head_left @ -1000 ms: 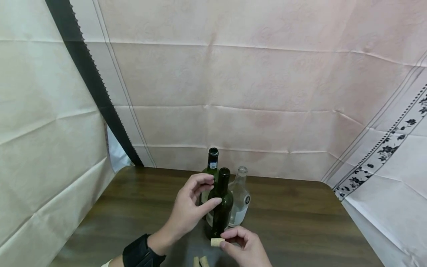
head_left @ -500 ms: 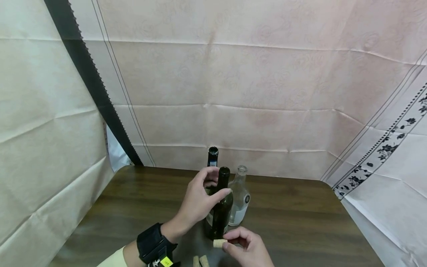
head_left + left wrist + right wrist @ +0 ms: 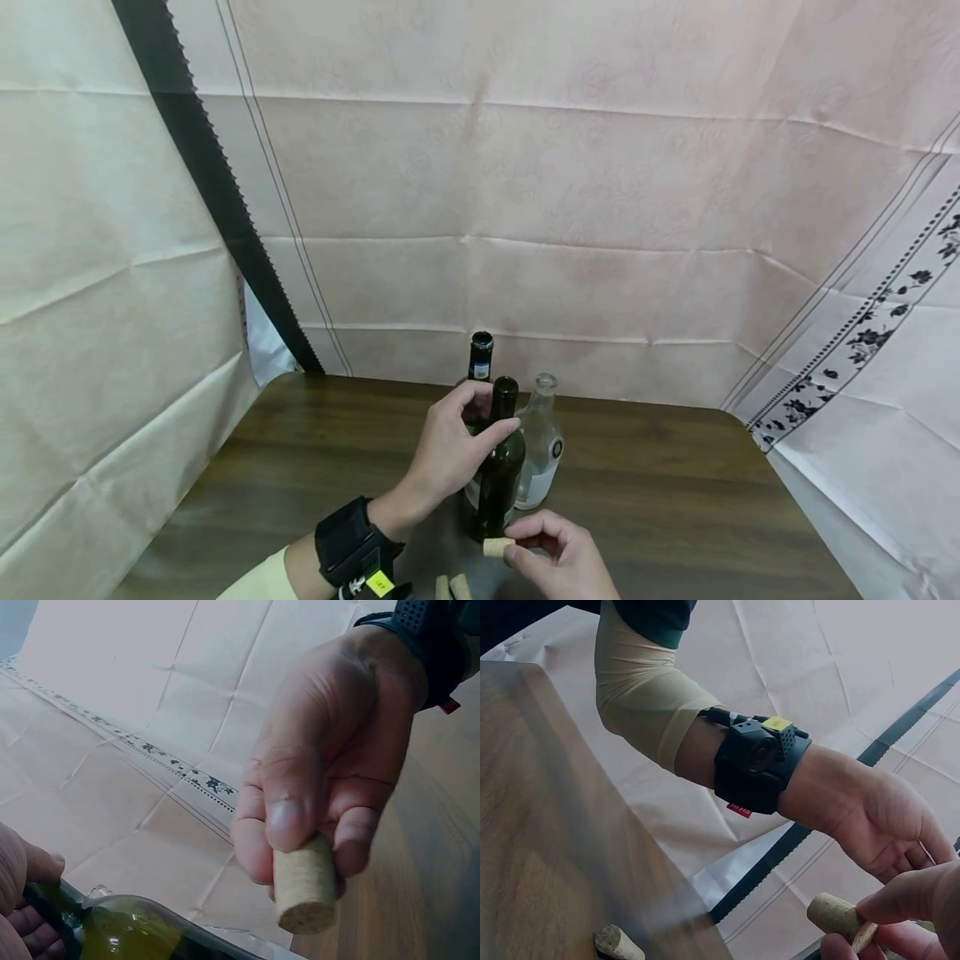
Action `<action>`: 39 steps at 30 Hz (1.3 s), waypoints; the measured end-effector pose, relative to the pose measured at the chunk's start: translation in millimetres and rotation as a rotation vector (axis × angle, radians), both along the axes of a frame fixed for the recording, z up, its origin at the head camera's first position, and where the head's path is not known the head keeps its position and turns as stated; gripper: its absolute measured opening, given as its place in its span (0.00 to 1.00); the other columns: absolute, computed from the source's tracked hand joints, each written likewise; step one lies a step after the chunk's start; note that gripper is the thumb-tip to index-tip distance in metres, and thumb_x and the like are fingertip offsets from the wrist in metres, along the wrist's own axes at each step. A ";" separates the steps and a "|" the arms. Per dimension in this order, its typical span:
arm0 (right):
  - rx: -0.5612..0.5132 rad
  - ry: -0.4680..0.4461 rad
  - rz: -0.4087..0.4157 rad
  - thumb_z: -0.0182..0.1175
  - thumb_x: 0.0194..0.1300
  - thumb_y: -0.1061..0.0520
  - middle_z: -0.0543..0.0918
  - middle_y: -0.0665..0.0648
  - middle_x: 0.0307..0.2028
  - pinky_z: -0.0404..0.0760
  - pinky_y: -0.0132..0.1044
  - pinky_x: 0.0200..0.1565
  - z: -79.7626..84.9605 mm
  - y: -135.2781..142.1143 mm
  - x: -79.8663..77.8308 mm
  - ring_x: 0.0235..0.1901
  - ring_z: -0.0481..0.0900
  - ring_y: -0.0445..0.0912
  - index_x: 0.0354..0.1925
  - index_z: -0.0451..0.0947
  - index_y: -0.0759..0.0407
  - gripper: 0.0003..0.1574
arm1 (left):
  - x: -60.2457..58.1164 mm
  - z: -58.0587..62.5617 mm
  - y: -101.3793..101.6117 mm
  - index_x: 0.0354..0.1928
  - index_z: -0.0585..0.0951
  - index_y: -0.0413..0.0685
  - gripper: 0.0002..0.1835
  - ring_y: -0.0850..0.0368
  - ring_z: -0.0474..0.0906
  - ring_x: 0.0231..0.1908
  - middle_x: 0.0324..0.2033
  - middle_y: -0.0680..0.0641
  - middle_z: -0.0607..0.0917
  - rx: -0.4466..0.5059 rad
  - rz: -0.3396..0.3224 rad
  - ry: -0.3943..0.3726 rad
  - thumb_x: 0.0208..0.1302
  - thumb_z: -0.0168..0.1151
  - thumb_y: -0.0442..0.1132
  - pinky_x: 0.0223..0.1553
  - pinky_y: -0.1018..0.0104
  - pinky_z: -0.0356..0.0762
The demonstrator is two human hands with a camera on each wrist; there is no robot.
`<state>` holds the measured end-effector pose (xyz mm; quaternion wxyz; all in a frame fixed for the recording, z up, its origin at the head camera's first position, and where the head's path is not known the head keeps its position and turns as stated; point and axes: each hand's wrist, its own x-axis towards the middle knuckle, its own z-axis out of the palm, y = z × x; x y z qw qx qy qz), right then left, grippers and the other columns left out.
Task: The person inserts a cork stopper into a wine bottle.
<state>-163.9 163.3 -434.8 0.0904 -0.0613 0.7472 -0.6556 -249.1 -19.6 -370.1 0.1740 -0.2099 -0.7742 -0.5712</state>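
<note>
A dark green bottle [image 3: 495,475] stands open-mouthed on the wooden table [image 3: 675,483]. My left hand [image 3: 487,412] grips its neck, thumb across the front and fingers behind. Just below the bottle's base, my right hand [image 3: 514,547] pinches a cork [image 3: 495,547] between thumb and fingers. In the left wrist view the cork [image 3: 304,889] sticks out below the right hand's fingertips [image 3: 285,821], and the bottle [image 3: 127,930] lies along the lower left. In the right wrist view the cork [image 3: 836,915] shows near my left hand [image 3: 885,821].
Behind the held bottle stand a green bottle with a dark capsule top [image 3: 480,354] and a clear glass bottle [image 3: 542,442]. Two loose corks [image 3: 450,587] lie at the table's near edge; one cork [image 3: 615,941] shows in the right wrist view. Cloth walls enclose the table.
My left hand rose from beside the bottle's shoulder to its neck and closed round it. The right hand with the cork stayed almost in place.
</note>
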 end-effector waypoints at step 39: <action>0.055 0.074 -0.290 0.71 0.54 0.61 0.85 0.57 0.39 0.84 0.34 0.37 22.5 25.3 14.8 0.35 0.84 0.46 0.41 0.83 0.61 0.14 | 27.1 1.9 -8.8 0.48 0.79 0.70 0.16 0.65 0.78 0.41 0.38 0.62 0.82 0.019 -0.083 -0.037 0.58 0.70 0.52 0.50 0.53 0.79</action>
